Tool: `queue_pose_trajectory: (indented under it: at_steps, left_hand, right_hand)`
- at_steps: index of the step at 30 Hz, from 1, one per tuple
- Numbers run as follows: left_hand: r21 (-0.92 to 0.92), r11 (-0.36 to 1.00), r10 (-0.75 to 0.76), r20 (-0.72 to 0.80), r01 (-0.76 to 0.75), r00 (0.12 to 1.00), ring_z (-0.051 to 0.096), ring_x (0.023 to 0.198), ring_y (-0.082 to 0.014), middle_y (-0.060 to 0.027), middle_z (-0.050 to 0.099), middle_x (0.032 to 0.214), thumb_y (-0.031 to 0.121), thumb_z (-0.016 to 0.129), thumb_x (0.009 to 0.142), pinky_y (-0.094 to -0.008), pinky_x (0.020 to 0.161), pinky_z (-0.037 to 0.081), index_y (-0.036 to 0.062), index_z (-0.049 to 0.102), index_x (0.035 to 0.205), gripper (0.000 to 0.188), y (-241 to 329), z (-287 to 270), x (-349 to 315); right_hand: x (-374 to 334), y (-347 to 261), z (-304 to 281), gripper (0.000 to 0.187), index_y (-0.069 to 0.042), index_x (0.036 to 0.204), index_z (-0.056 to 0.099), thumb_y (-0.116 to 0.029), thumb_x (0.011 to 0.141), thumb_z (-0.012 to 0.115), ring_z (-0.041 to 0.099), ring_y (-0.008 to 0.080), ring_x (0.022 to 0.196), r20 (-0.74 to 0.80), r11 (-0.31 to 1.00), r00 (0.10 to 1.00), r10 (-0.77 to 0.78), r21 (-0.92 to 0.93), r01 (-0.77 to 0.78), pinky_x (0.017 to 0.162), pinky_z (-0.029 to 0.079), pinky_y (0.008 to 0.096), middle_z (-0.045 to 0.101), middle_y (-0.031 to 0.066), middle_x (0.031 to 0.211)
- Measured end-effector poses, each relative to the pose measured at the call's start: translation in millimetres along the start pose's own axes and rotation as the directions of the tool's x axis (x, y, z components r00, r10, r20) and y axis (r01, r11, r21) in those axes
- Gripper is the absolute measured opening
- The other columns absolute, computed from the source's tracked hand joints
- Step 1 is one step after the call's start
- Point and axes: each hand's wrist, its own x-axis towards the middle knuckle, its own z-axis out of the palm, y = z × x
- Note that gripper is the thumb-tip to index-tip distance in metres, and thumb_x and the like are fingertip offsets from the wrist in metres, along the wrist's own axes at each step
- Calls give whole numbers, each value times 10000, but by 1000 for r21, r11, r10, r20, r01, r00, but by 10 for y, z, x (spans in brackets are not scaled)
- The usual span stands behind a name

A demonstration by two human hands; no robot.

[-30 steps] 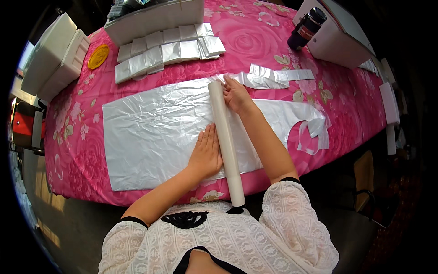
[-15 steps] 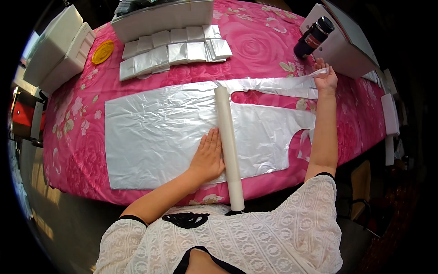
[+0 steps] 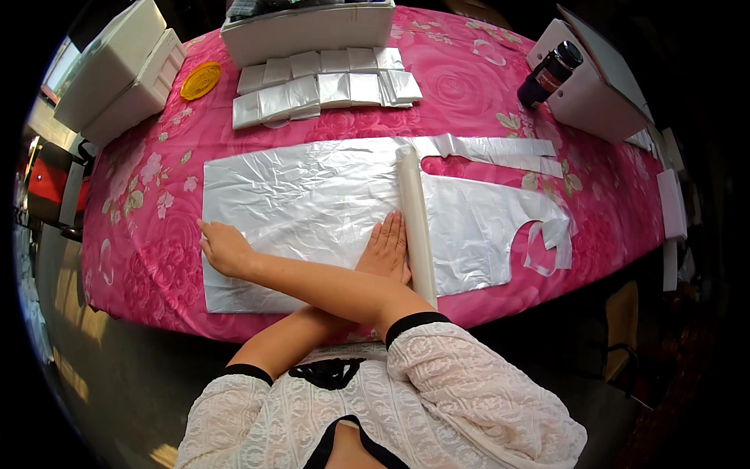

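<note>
A thin silvery-white plastic apron [image 3: 305, 195] lies spread flat, with its strips and curved cut-outs toward the right. Across it rests a long pale roller tube [image 3: 418, 227], its near end hidden behind my right arm. My left hand [image 3: 387, 246] lies flat on the film, its finger side against the tube's left side. Over my left forearm crosses my right arm. My right hand [image 3: 226, 248] is at the apron's left edge, fingers slightly bent and apart; the edge there looks flat, and I cannot see any film between the fingers.
Two rows of folded plastic packets [image 3: 336, 90] lie in front of a white foam box [image 3: 312, 35]. A yellow round item [image 3: 201, 80] sits near stacked white boxes [image 3: 129, 86] at left. A dark flask [image 3: 551, 74] leans by another white box [image 3: 594, 102]. Pink flowered cloth [image 3: 141, 258] covers the table.
My right hand has let go of the strip at the far right and swung across to the apron's left edge. My left hand stays beside the tube. The whole view has shifted a little.
</note>
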Motion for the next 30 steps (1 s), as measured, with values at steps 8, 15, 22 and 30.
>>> queue_pose_trajectory:
  at_steps: [8,15,22,30]
  left_hand:
    - [24,1000,17,-117,-14,993,142,1351,-350,-270,198,1411,237,399,810,-442,1101,94,-114,239,1325,643,-76,107,-51]
    - [-495,859,0,-253,-130,967,253,1284,-390,-250,272,1367,63,572,712,-426,1065,238,-50,289,1319,679,-70,-339,-167]
    - [-411,910,-35,-201,-52,979,349,1245,-333,-178,361,1349,34,560,736,-391,1035,299,-1,412,1250,536,-467,-965,-898]
    - [-405,851,-428,-169,333,888,414,1203,-336,-195,431,1302,58,562,766,-373,1017,315,-20,435,1229,487,-776,-1410,-2007]
  right_hand:
    - [-755,-434,-623,569,18,1254,409,-240,792,618,268,370,1288,182,843,861,-474,-189,504,1044,270,430,385,213,1319]
    - [-2189,245,-2304,410,-22,1181,503,-139,796,583,434,337,1181,-93,743,981,-171,-666,67,966,368,407,498,152,1233]
    - [-2455,565,-2334,550,-50,1306,403,-362,859,470,282,323,1299,113,653,990,-85,-744,141,1056,233,420,308,135,1410]
    - [-1518,33,-984,484,-64,1246,487,-380,883,437,354,309,1259,502,918,822,-268,-126,376,1034,283,405,474,154,1282]
